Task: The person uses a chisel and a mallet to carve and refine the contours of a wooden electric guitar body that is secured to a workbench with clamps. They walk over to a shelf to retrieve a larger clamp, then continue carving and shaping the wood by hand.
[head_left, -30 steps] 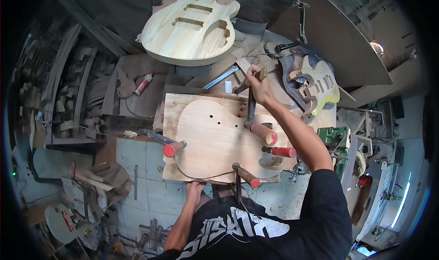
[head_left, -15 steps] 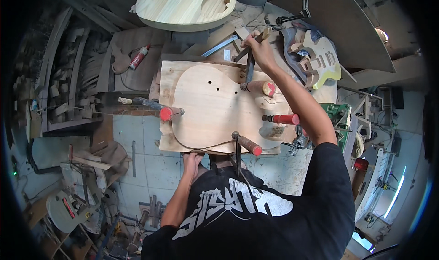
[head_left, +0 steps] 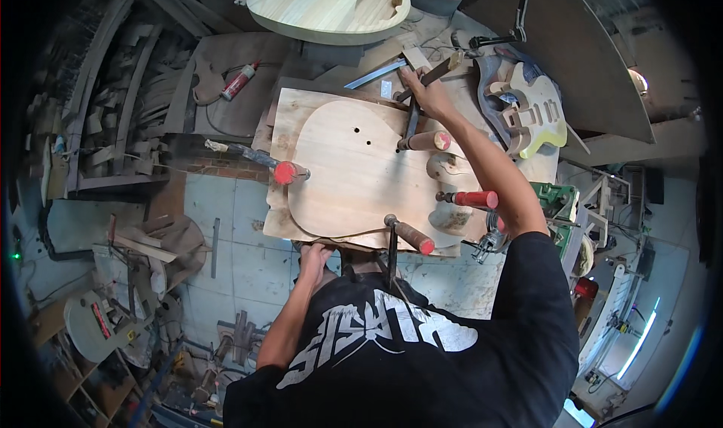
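A pale guitar-shaped wooden panel (head_left: pixel 339 172) with small holes lies on a larger rough board (head_left: pixel 278 142), held by several bar clamps with wooden handles, such as one with a red tip (head_left: pixel 414 236) at the near edge. My right hand (head_left: pixel 428 95) is closed around a dark clamp bar (head_left: pixel 414 118) at the far edge, above its handle (head_left: pixel 429 141). My left hand (head_left: pixel 315 259) grips the board's near edge from below, its fingertips hidden underneath.
A cream guitar body (head_left: pixel 324 10) sits behind, a yellow-edged one (head_left: pixel 531 115) at the right. A red-and-white bottle (head_left: pixel 239 82) lies left, near wooden offcuts (head_left: pixel 135 104). A green machine (head_left: pixel 555 201) stands at right, a lamp arm (head_left: pixel 520 18) behind.
The bench and board have shifted upward in the view, and the board looks slightly turned. My right hand stays on the clamp bar, my left at the near edge.
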